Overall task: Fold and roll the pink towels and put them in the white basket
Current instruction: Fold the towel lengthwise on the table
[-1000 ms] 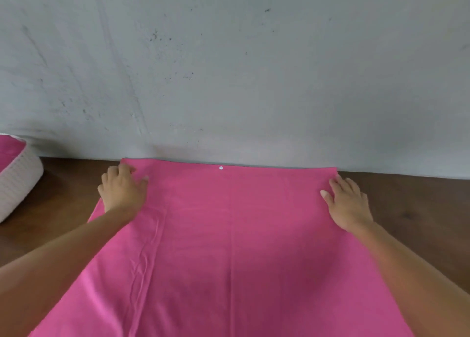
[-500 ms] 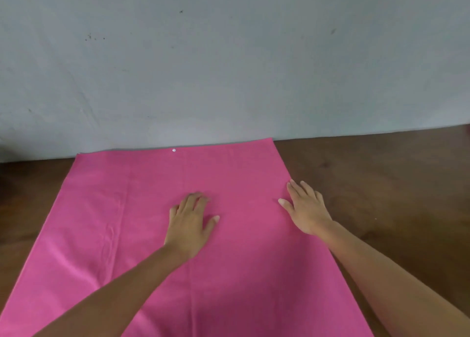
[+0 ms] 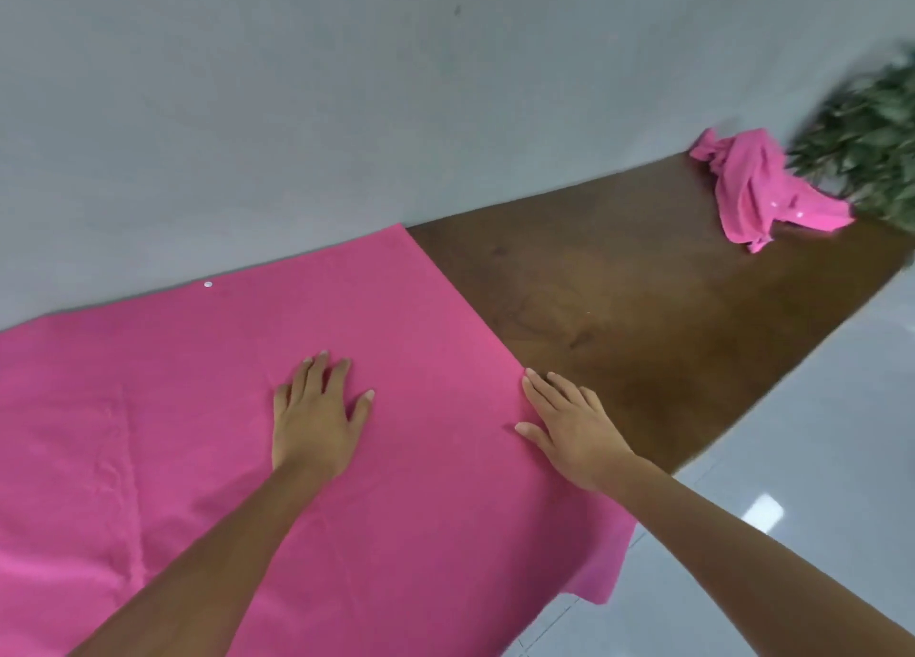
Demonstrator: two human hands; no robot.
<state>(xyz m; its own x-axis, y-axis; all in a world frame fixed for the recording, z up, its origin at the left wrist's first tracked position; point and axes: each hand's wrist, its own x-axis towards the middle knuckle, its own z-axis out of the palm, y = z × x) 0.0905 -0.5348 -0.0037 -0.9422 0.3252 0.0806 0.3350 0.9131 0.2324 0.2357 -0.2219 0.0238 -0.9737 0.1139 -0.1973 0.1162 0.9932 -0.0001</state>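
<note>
Head view: pink towel (image 3: pixel 198 409) partly out of frame, plant (image 3: pixel 864 131) blurry

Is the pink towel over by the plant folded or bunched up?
Bunched up. The far towel lies in a crumpled, twisted heap on the table beside the plant, no neat folds showing.

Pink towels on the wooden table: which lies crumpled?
The pink towel at the far right, beside the green leafy plant; the other pink towel lies spread flat under the left hand and right hand.
</note>
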